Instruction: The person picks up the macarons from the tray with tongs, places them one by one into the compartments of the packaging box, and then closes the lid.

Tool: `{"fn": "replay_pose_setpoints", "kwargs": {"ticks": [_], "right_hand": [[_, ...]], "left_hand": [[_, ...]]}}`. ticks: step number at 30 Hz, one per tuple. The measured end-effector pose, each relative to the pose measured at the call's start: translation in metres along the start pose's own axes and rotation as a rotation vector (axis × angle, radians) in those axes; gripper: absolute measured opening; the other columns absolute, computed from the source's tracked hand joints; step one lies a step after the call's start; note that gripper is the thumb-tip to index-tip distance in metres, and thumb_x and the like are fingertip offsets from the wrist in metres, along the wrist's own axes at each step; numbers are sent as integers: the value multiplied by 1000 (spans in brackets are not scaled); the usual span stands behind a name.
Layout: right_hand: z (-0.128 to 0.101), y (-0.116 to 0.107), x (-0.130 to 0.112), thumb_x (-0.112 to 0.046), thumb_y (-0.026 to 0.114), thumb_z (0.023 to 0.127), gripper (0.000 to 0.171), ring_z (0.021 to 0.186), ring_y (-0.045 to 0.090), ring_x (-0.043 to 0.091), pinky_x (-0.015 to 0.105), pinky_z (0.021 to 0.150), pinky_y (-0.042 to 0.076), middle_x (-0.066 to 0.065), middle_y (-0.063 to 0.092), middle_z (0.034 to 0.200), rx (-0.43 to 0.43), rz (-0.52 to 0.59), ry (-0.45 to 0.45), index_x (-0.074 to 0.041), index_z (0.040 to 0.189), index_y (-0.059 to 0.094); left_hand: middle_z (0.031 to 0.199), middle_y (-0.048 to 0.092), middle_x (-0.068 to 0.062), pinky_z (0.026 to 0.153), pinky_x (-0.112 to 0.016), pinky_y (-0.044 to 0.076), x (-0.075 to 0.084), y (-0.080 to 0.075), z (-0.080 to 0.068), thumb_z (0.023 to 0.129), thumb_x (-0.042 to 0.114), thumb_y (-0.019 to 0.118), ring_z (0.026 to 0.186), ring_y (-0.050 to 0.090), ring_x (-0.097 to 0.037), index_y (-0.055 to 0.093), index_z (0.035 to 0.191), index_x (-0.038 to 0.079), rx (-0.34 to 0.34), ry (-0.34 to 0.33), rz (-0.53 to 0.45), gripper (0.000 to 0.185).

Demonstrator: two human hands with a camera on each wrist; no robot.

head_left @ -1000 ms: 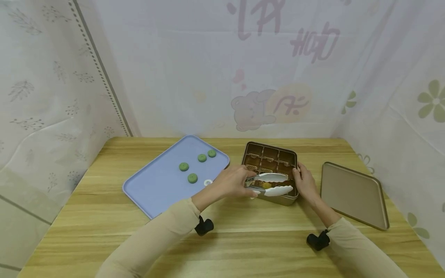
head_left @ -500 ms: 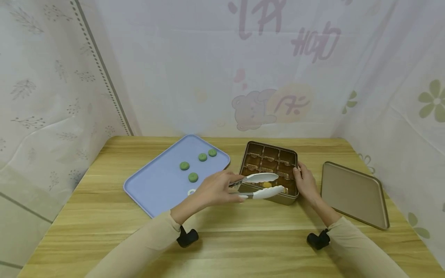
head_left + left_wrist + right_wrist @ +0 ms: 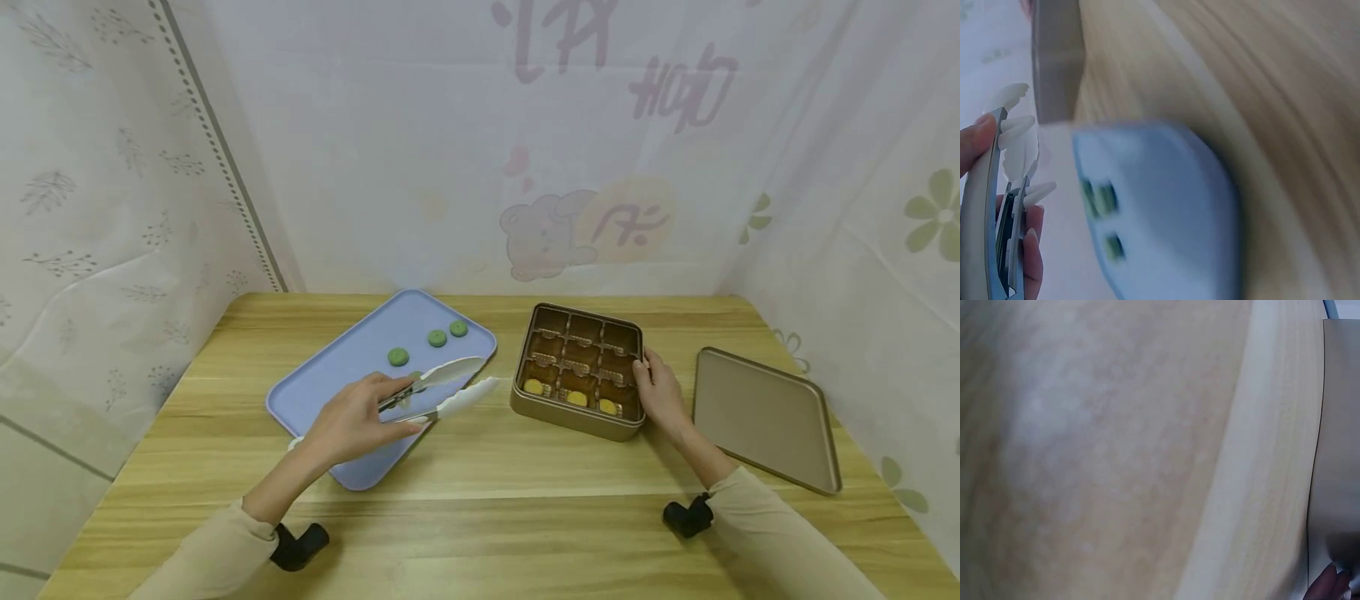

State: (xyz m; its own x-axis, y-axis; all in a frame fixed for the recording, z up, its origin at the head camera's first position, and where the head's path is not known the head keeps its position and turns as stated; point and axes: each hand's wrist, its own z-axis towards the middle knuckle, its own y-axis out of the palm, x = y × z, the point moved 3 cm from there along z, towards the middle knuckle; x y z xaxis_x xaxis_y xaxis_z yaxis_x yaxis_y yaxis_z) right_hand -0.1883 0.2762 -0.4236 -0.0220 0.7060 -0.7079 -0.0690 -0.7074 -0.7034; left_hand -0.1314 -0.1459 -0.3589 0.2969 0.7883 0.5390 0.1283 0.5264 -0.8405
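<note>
My left hand [image 3: 358, 423] holds a pair of tongs [image 3: 438, 387] with white tips. The tongs [image 3: 988, 200] are spread apart over the blue tray [image 3: 330, 387], with nothing between their tips. Small round green cookies [image 3: 397, 357] lie on that tray; one is partly hidden behind the tongs. My right hand [image 3: 660, 392] grips the right side of a bronze square tin [image 3: 577, 421], thumb at the rim. A brown divided insert [image 3: 581, 354] fills the tin, and three yellow cookies [image 3: 577, 399] sit in its front row, one per compartment. Only fingertips [image 3: 1329, 584] against the tin show in the right wrist view.
A flat bronze lid [image 3: 765, 421] lies right of the tin. Everything stands on a wooden table [image 3: 510, 517], with a patterned curtain [image 3: 375, 167] behind. Bare wood separates the tray and the tin.
My left hand has drawn the tongs from the tin leftward to above the blue tray. The yellow cookies in the front row are now uncovered. My right hand stays at the tin.
</note>
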Motion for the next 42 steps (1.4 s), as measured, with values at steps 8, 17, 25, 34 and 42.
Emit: {"fn": "replay_pose_setpoints", "kwargs": {"ticks": [8, 17, 25, 34, 42], "right_hand": [[-1, 0, 1, -23, 27, 108, 54, 123, 48, 53, 62, 103, 38, 40, 46, 135, -8, -7, 3, 12, 149, 23], [-1, 1, 2, -21, 27, 108, 54, 119, 49, 53, 62, 102, 39, 41, 47, 131, -9, -1, 12, 14, 149, 22], [0, 1, 3, -23, 27, 108, 55, 125, 46, 52, 62, 104, 37, 40, 42, 138, -25, -2, 38, 12, 150, 20], [1, 1, 3, -23, 27, 108, 55, 127, 43, 53, 62, 106, 35, 40, 42, 138, -18, -9, 38, 12, 150, 20], [1, 1, 2, -23, 27, 108, 55, 127, 43, 53, 62, 106, 35, 40, 42, 138, -16, -6, 40, 12, 150, 21]], "left_hand": [[114, 66, -19, 58, -27, 38, -39, -20, -19, 78, 34, 81, 66, 46, -13, 60, 132, 1, 30, -78, 65, 66], [116, 64, -29, 59, -35, 48, -58, -24, -27, 76, 38, 82, 85, 63, -28, 61, 129, -4, 47, -83, 144, 70], [112, 65, -28, 54, -29, 40, -64, -24, -27, 74, 36, 83, 76, 57, -20, 62, 127, -4, 47, -81, 175, 70], [108, 66, -23, 58, -31, 43, -67, -23, -25, 74, 36, 83, 79, 57, -21, 63, 126, -3, 46, -71, 200, 68], [108, 66, -22, 57, -28, 41, -67, -23, -24, 74, 34, 83, 77, 56, -19, 63, 126, -2, 37, -78, 196, 67]]}}
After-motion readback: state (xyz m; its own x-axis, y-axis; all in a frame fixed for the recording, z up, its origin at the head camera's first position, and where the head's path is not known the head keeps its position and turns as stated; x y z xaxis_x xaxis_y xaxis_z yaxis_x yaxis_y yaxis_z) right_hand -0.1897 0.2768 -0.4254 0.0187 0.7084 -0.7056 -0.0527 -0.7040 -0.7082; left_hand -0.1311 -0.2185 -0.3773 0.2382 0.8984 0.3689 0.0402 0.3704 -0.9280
